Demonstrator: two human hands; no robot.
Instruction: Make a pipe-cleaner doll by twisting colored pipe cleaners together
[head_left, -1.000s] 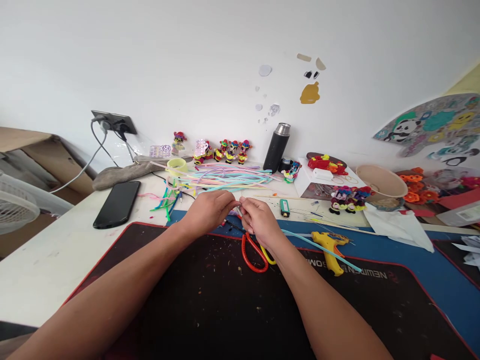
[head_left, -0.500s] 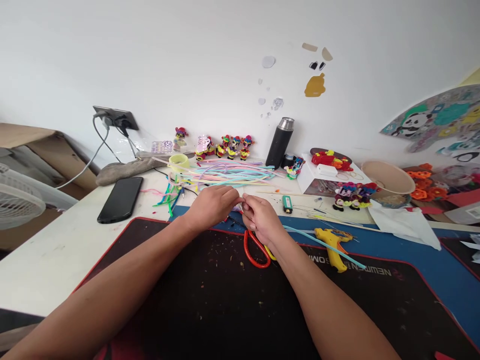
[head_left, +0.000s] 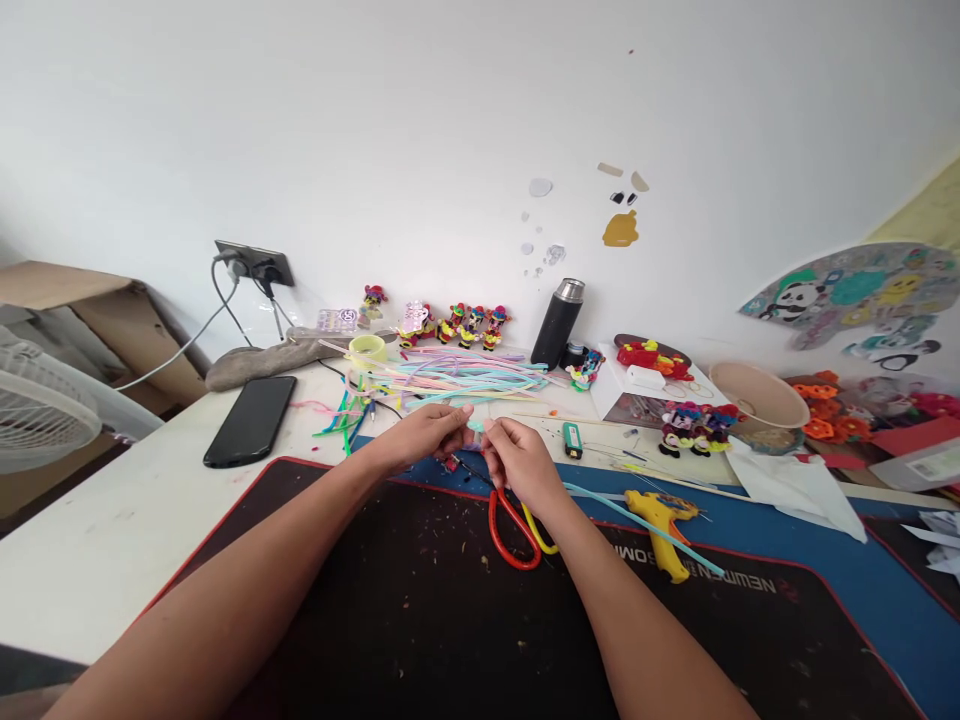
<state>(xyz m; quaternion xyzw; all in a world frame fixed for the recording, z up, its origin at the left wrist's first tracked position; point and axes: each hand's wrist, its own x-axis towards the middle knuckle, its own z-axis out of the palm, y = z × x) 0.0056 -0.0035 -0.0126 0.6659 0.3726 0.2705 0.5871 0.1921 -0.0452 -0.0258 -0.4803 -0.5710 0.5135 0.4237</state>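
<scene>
My left hand [head_left: 426, 438] and my right hand [head_left: 523, 462] meet over the back edge of the black mat. A small pale green fuzzy piece [head_left: 476, 425] shows between their fingertips; its exact shape is too small to make out. Both hands are closed in a pinch on it. Just below my right hand lie scissors [head_left: 514, 567] with red and yellow handles, their blades partly hidden by that hand. A light blue pipe cleaner [head_left: 643, 522] extends to the right of my right forearm, across a yellow glue gun [head_left: 663, 530].
Behind my hands lies a heap of pastel pipe cleaners [head_left: 465, 378]. A black thermos [head_left: 557, 325], small fuzzy dolls [head_left: 472, 328] and yellow tape [head_left: 367, 349] stand near the wall. A phone [head_left: 250, 421] lies left; a green box-shaped item [head_left: 572, 440] lies right on the black mat's [head_left: 420, 620] far side.
My fingertips have moved slightly apart, and the pale green piece now shows between them. The view has tilted up, so the surroundings sit lower.
</scene>
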